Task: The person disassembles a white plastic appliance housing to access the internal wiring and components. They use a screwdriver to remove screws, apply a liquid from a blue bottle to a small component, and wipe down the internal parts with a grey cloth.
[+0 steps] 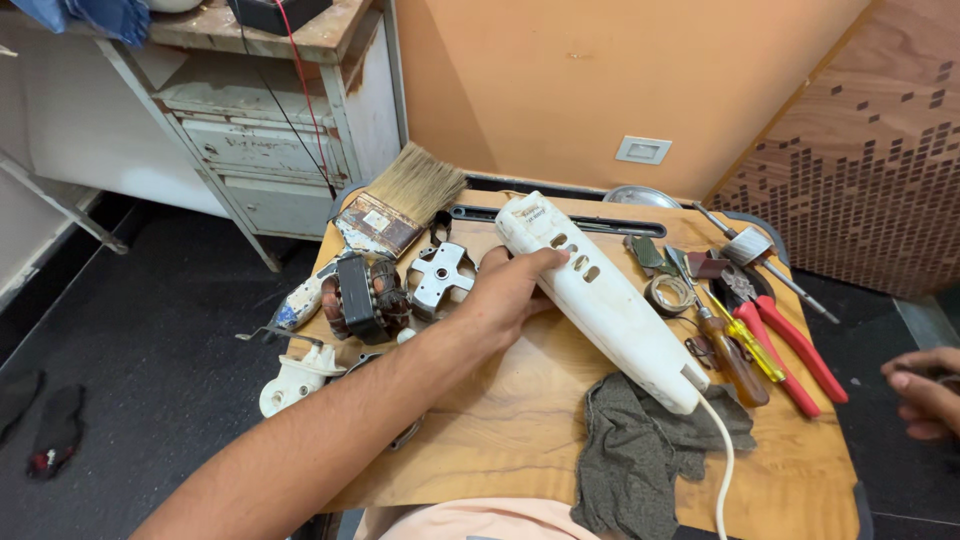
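Left hand (505,290) grips the white plastic housing (600,300) near its upper end, fingers (535,262) wrapped over the top edge beside the row of vent slots, thumb underneath. The housing lies diagonally across the middle of the wooden surface (520,400), wide end toward the wall, narrow end pointing toward the person with a white cord (722,460) running out of it.

Handling judgement: rigid moulded shell, long and tapered, likely light if the motor is out, since a wound motor core (365,295) sits left of the housing. Smooth plastic looks a bit slick; the slots and the wider end give better purchase than the taper. The cord end probably drags, so holding mid-body would balance better.

Around the housing: paintbrush (395,205) up-left, a white cross-shaped part (440,275) just left of the hand, grey rag (640,450) below it, partly under the narrow end. To the right: wooden-handled screwdriver (730,355), yellow screwdriver (750,345), red-handled pliers (790,345).

Right hand (925,390) is far right of the housing, off the surface, at frame edge, fingers curled; can't tell if it holds anything.
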